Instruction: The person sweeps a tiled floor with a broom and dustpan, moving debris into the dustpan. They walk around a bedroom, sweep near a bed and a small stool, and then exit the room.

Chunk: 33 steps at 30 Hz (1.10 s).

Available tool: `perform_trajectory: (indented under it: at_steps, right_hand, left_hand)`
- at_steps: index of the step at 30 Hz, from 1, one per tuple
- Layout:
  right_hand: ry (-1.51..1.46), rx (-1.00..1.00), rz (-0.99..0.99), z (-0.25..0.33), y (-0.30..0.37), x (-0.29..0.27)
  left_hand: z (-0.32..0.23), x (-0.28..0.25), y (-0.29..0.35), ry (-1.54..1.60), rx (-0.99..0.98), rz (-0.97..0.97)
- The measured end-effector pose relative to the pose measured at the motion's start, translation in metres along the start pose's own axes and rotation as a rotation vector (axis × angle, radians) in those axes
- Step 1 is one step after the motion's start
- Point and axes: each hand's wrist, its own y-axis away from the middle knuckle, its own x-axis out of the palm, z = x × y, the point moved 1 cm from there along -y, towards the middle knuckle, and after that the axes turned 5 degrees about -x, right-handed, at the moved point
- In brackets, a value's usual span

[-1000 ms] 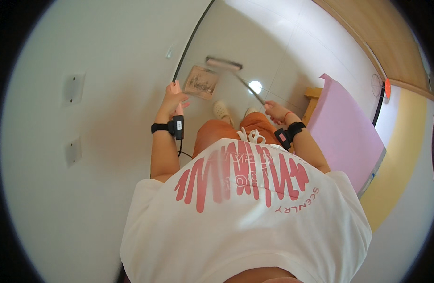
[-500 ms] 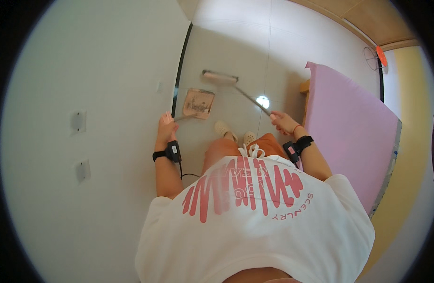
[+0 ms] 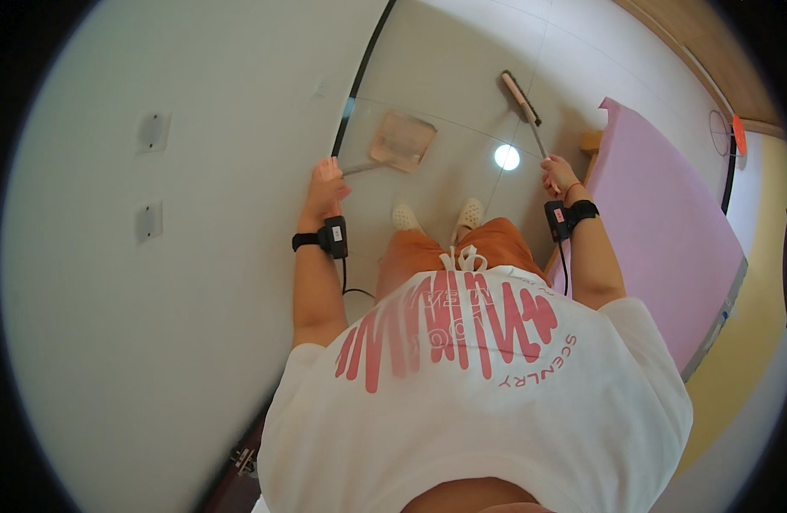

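My left hand [image 3: 327, 184], close to the wall, is closed around the handle of a pink long-handled dustpan [image 3: 403, 141]. The pan lies ahead of my left foot, blurred, so its contents are hard to make out. On the right, my right hand [image 3: 560, 175] grips the handle of a broom [image 3: 520, 98] with a pink head and dark bristles. The broom head sits out ahead, tilted, to the right of the dustpan and apart from it. Each wrist wears a black strap with a small box and a cable.
A pale wall [image 3: 231, 282] with a dark skirting strip [image 3: 365, 68] runs along my left. A bed or table under a pink cover [image 3: 658, 214] stands at my right. Wooden furniture [image 3: 701, 51] and an orange object [image 3: 739, 135] are at the far right. Light tiles form the floor [image 3: 462, 51].
The broom head has swung right, away from the dustpan, and turned. The view has shifted, and my feet stand further apart. Both hands keep their grip.
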Motion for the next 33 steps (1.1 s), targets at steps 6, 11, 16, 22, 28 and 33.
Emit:
perform_trajectory:
  at_steps: [6,11,16,22,28,33]
  right_hand:
    - [0.361,0.091,0.055,-0.016,0.016,0.047]
    - [0.656,-0.003,0.173,-0.030,0.081,0.101]
    - [0.294,0.031,0.191,-0.047,0.128,0.085]
    - [0.127,0.010,-0.004,-0.079,0.183,0.041]
    - [-0.090,0.075,-0.232,-0.095,0.189,-0.007]
    - [-0.241,0.183,-0.297,-0.129,0.147,-0.034]
  left_hand:
    - [-0.002,0.019,0.001,-0.108,-0.020,0.016]
    - [-0.004,0.041,0.005,-0.080,-0.111,-0.040]
    - [-0.008,0.046,0.002,-0.251,-0.131,0.057]
    - [-0.028,0.062,0.016,-0.252,-0.170,0.242]
    - [-0.045,0.063,0.014,-0.368,-0.228,0.342]
    - [-0.056,0.076,0.017,-0.379,-0.311,0.377]
